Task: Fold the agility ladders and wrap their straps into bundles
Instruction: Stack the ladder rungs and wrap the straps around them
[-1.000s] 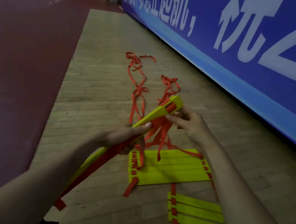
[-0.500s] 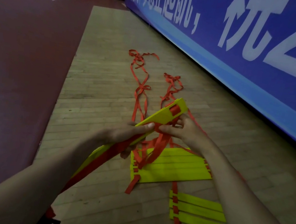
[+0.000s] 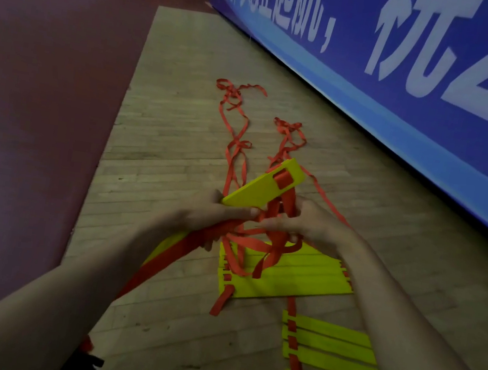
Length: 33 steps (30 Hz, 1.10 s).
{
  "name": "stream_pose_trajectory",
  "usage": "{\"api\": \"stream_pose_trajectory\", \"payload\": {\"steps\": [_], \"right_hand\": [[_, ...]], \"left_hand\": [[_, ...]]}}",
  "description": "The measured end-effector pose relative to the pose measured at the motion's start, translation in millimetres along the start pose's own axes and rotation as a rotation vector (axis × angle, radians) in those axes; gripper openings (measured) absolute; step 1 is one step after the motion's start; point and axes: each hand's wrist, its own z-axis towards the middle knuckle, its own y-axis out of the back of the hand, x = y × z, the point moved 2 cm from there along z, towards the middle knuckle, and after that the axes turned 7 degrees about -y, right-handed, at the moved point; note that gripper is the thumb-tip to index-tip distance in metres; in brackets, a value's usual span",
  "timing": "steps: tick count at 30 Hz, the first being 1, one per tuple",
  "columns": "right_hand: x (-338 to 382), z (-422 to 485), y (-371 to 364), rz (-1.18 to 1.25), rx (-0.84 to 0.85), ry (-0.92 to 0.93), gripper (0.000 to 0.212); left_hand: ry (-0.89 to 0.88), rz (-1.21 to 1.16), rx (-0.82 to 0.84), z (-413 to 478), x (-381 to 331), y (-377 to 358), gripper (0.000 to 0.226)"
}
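A stack of yellow rungs (image 3: 264,189) is held slanted above the floor, its far end up and threaded with a red strap. My left hand (image 3: 209,216) grips this stack at the middle. My right hand (image 3: 303,225) pinches the red strap (image 3: 271,246) just below the stack's far end; loops of it hang down between both hands. Long red straps (image 3: 237,139) trail away over the wooden floor. A second folded pile of yellow rungs (image 3: 293,271) lies flat under my hands.
More yellow rungs (image 3: 331,353) joined by red strap lie spread at the lower right. A blue banner wall (image 3: 412,67) runs along the right. Dark red flooring (image 3: 29,89) borders the wooden strip on the left.
My right hand has come in from the stack's far end toward my left hand and taken the red strap near the middle. The stack's far end now stands clear of it.
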Motion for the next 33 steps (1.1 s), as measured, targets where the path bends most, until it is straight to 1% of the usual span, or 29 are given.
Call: {"api": "stream_pose_trajectory", "payload": {"steps": [1, 4, 5, 7, 8, 9, 11, 12, 13, 15, 18, 21, 22, 24, 26, 27, 28, 31, 33], "right_hand": [[-1, 1, 1, -0.026, -0.043, 0.0, 0.03], [-6, 5, 3, 0.028, -0.241, -0.066, 0.079], [-7, 5, 4, 0.027, -0.299, -0.085, 0.086], [-7, 6, 6, 0.002, -0.331, -0.1, 0.084], [-7, 6, 7, -0.002, -0.3, -0.096, 0.076], [-6, 6, 8, -0.02, -0.249, -0.09, 0.061], [-3, 4, 7, -0.021, -0.108, -0.085, 0.023], [-3, 2, 6, 0.014, -0.043, -0.101, 0.011], [-3, 0, 5, 0.051, 0.003, -0.119, 0.008], [-3, -2, 8, 0.133, 0.041, -0.128, 0.011], [-4, -3, 11, 0.228, 0.021, -0.116, 0.014], [-5, -3, 11, 0.108, -0.079, -0.085, 0.005], [-5, -2, 11, 0.097, -0.104, -0.056, 0.008], [-5, -4, 12, 0.149, -0.135, -0.017, 0.024], [-5, -6, 16, 0.109, -0.18, 0.02, 0.049], [-4, -6, 17, 0.019, -0.212, 0.038, 0.06], [-3, -7, 17, -0.054, -0.238, 0.057, 0.066], [0, -7, 15, -0.112, -0.282, 0.139, 0.062], [4, -9, 14, -0.14, -0.302, 0.211, 0.063]], "left_hand": [[-0.013, 0.006, -0.034, 0, -1, 0, 0.048], [-0.032, 0.056, -0.082, 1, -4, 3, 0.053], [-0.031, 0.068, -0.086, 1, -4, 3, 0.057], [-0.03, 0.068, -0.092, 1, -3, 4, 0.065], [-0.036, 0.069, -0.095, 2, -3, 4, 0.066], [-0.044, 0.071, -0.097, 2, -3, 4, 0.065], [-0.058, 0.075, -0.09, 4, -2, 2, 0.058], [-0.063, 0.082, -0.083, 4, -1, 2, 0.052], [-0.069, 0.087, -0.075, 4, 0, 1, 0.047], [-0.099, 0.069, -0.058, 4, 1, 0, 0.039], [-0.173, -0.018, -0.029, 4, 1, -1, 0.032], [-0.221, -0.044, -0.013, 3, 0, -1, 0.035], [-0.236, -0.05, -0.017, 2, 0, -1, 0.034], [-0.261, -0.06, -0.041, 2, -1, -1, 0.028], [-0.247, -0.042, -0.086, 2, -2, 1, 0.028], [-0.228, -0.026, -0.107, 2, -2, 2, 0.031], [-0.2, -0.011, -0.126, 2, -2, 4, 0.037], [-0.095, 0.022, -0.167, 2, 1, 7, 0.06], [-0.061, 0.044, -0.174, 2, 1, 8, 0.067]]}}
